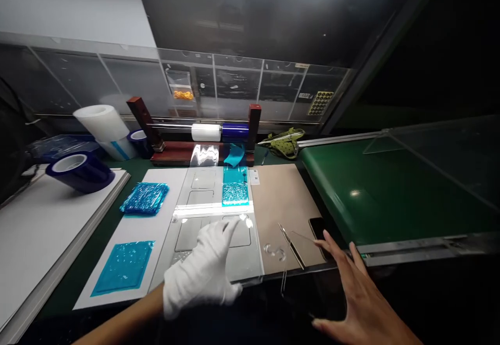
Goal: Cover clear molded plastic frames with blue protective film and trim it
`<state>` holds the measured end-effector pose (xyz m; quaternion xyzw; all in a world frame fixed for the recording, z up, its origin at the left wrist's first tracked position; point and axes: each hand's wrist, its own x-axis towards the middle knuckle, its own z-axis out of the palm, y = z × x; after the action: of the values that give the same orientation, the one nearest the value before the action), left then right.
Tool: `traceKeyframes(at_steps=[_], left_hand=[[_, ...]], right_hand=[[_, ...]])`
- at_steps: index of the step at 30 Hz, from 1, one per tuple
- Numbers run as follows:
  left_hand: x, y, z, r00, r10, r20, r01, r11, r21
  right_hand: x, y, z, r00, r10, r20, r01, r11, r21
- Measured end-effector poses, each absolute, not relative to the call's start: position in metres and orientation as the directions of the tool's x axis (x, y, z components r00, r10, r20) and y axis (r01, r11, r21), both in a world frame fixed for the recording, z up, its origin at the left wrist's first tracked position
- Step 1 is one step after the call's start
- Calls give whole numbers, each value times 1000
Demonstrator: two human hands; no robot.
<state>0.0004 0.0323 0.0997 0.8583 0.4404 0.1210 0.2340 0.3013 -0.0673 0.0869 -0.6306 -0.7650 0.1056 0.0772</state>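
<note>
Left hand [201, 269] in a white cotton glove, flat on the clear plastic jig plate with rectangular pockets [219, 220], fingers spread and pointing up toward the white strip across it, pinching nothing. Right hand [361, 295] bare, fingers splayed, hovering at the near right edge of the tan rectangular mat [281, 204], fingertips just beside a small dark glass panel [318, 228]. Nothing in that grip either.

Thin metal tweezers [291, 243] lying on the mat between the two hands, close to the bare fingers. Jig plate sitting mid-table, right against the mat's left edge, with a sparkly blue film piece [235, 193] in one far pocket. More blue film: a stack [145, 198] and a flat single sheet [124, 267] on the white paper sheet [164, 183] to the left. Wooden tape dispenser with white and blue rolls [203, 142] at the back, loose dark blue tape roll [80, 170] far left, green conveyor belt [390, 188] on the right.

Guessing here: dark panel looks thin, stiff, light, slippery and easy to smudge or chip, so edges only, not the face. Film looks floppy and clingy, best lifted by a corner.
</note>
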Motion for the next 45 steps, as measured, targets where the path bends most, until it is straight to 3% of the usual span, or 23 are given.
traceKeyframes(at_steps=[3,6,8,11,13,17,22,25,27,31,33,35,40,45], left_hand=[[34,26,76,388,918,78,837,-387,388],[53,18,54,286,953,98,877,-301,375],[59,14,42,249,967,52,884,-249,395],[64,9,27,220,975,-24,873,-186,450],[68,7,18,210,977,-33,865,-170,472],[79,1,7,193,981,-12,870,-165,464],[90,-4,14,185,983,5,881,-168,443],[88,-5,18,166,985,41,872,-166,461],[84,-5,18,133,989,57,855,-144,498],[72,-6,14,69,997,21,815,-68,576],[67,-8,14,40,999,-10,780,-25,625],[63,-9,16,20,1000,-23,745,0,667],[53,-6,27,88,995,41,678,-90,730],[39,-1,37,276,958,74,634,-240,735]], right_hand=[[303,-90,75,-63,994,95,982,79,-174],[318,-135,50,45,999,10,989,-43,-144],[339,-171,25,202,977,-68,974,-208,-92],[386,-214,-12,478,854,-207,877,-478,54],[425,-223,-29,660,720,-215,751,-622,224],[506,-191,-35,790,608,-78,569,-679,464],[576,-117,-15,791,609,51,493,-686,536],[586,-97,-6,778,612,141,488,-731,477],[579,-100,-4,803,585,116,504,-770,392],[536,-128,-14,804,476,-356,565,-798,211],[500,-136,-25,678,528,-512,661,-742,110],[457,-131,-38,526,626,-576,755,-655,-23],[350,-48,-65,290,855,-430,848,-438,-299],[295,41,-89,360,884,-300,821,-452,-347]])
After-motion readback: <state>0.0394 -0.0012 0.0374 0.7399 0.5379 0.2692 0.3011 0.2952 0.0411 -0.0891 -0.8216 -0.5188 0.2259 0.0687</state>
